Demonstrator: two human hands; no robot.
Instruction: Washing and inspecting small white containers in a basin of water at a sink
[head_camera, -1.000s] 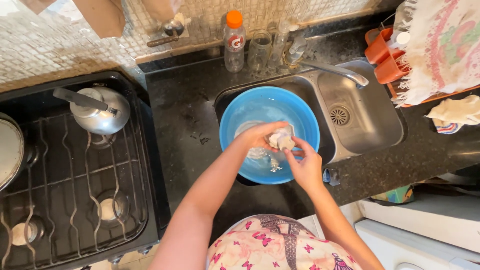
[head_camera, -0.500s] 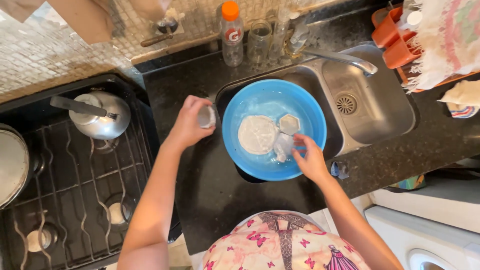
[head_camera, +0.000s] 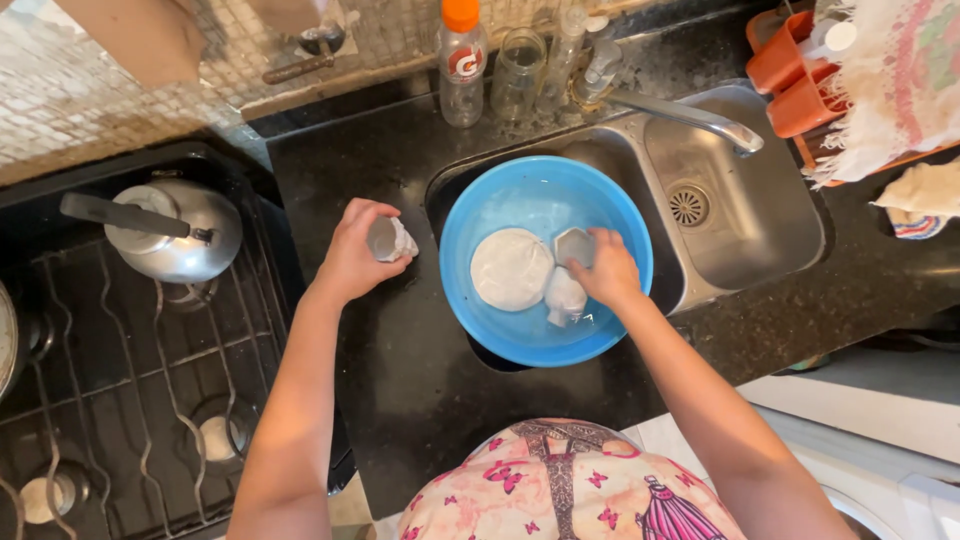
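A blue plastic basin (head_camera: 610, 330) sits in the left part of a steel sink, holding a round white plate (head_camera: 508, 268) and another white piece by it. My right hand (head_camera: 606, 270) is inside the basin, closed on a small hexagonal grey cup (head_camera: 572, 245). My left hand (head_camera: 358, 250) is over the black counter to the left of the basin and grips a small foam-covered glass (head_camera: 388, 240), lying on its side in my fingers.
A steel sink bowl (head_camera: 770, 215) with faucet (head_camera: 690, 115) lies right of the basin. A bottle with an orange cap (head_camera: 462, 62) and glass jars (head_camera: 520, 72) stand behind. A kettle (head_camera: 170, 232) sits on the gas stove (head_camera: 130, 400) at left. Orange rack (head_camera: 790, 70) and cloths at right.
My left hand left the basin with the small glass and now holds it over the counter. My right hand has closed on the hexagonal cup in the basin.
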